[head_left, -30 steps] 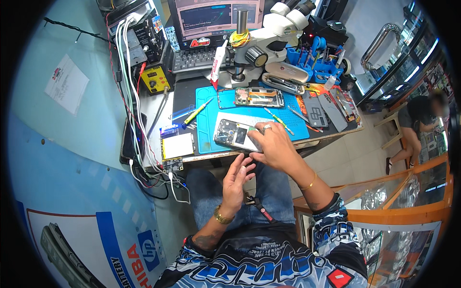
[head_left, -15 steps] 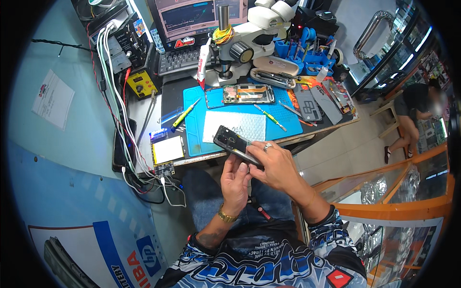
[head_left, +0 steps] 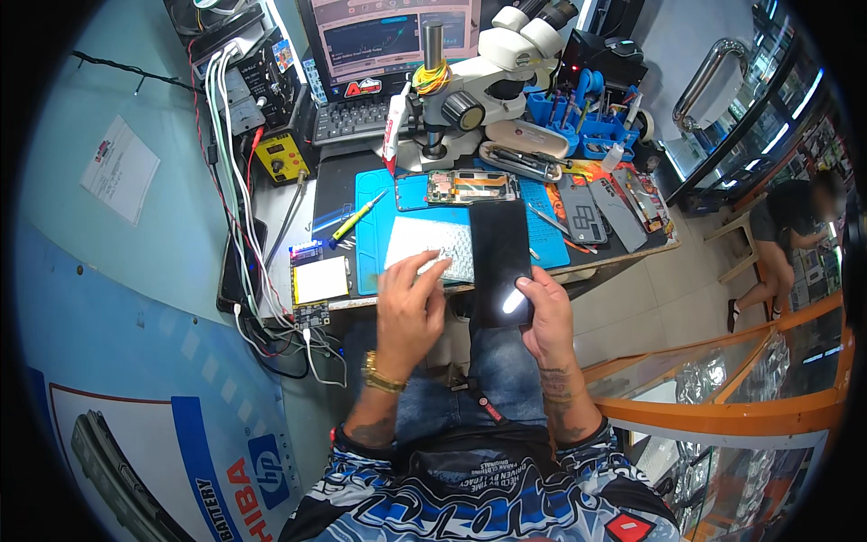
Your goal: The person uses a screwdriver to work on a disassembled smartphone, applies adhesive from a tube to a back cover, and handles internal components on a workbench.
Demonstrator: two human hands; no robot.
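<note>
My right hand (head_left: 549, 312) grips a black smartphone (head_left: 499, 253) by its lower right edge. Its dark glass face is turned up, with a bright reflection near the thumb. My left hand (head_left: 408, 303), empty and with fingers apart, hovers at the near edge of a white bubble-wrap sheet (head_left: 423, 237); I cannot tell whether it touches the sheet. Under the sheet lies a blue work mat (head_left: 369, 262). Behind the held phone is an opened phone (head_left: 474, 187) with exposed inner parts. A yellow-green screwdriver (head_left: 358, 219) rests left of the sheet.
A microscope (head_left: 465, 110) stands at the back before a monitor (head_left: 393, 41) and keyboard. Tools fill a blue organizer (head_left: 607, 135) and an open case (head_left: 524, 161). Phone covers (head_left: 582, 212) lie at right. Cables hang by a yellow power unit (head_left: 282, 158). Another person (head_left: 787, 221) is at far right.
The phone has turned from its back to its glass face and now points away from me. My left hand has let go of it and moved left, toward the bubble-wrap sheet.
</note>
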